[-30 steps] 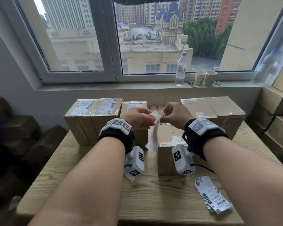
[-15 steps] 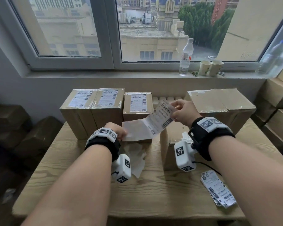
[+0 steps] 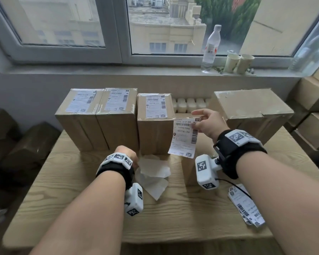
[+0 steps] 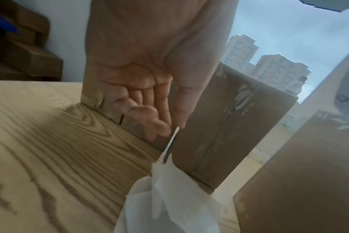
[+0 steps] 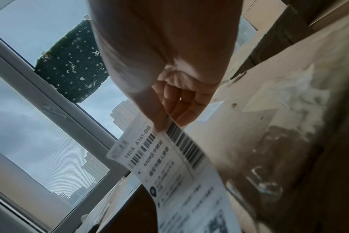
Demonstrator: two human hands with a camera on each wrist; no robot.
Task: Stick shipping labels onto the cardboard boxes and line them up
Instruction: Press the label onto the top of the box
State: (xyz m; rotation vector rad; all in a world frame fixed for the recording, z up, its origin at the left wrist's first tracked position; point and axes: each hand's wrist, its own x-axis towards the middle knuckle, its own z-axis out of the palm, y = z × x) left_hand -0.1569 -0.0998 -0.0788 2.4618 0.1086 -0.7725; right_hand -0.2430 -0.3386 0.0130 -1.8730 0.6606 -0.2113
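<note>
- Window light falls on a wooden counter point(image 3: 85, 197) in the head view, with three labelled boxes point(image 3: 118, 118) in a row at the back and a bigger bare box point(image 3: 252, 109) to their right.
- Right hand point(image 3: 207, 124) holds the peeled shipping label point(image 3: 185, 137) by its top right corner, hanging print-side toward us over the unlabelled box point(image 3: 187, 168) in front, most of which hides behind the label and the wrist camera.
- Left hand point(image 3: 126, 154) is low by the backing paper point(image 3: 154, 173) on the counter; its fingers are out of sight here.
- A stack of spare labels point(image 3: 246, 205) waits near the right edge.
- My call for the step: drop the backing, free the left hand, land one edge of the label square on the box top, then smooth outward so no bubble or crease forms.
- Left wrist view: thumb and fingers point(image 4: 159, 126) pinch a thin edge of the backing paper point(image 4: 169, 197), which trails down to the counter; the picture is blurred, so how firm that grip is I cannot say.
- Right wrist view: thumb and fingertips point(image 5: 181, 113) pinch the label point(image 5: 169, 157) at its barcode end, the lower half soft with blur.
- The sticky side is not seen in any view, and the front box's top is mostly covered.
</note>
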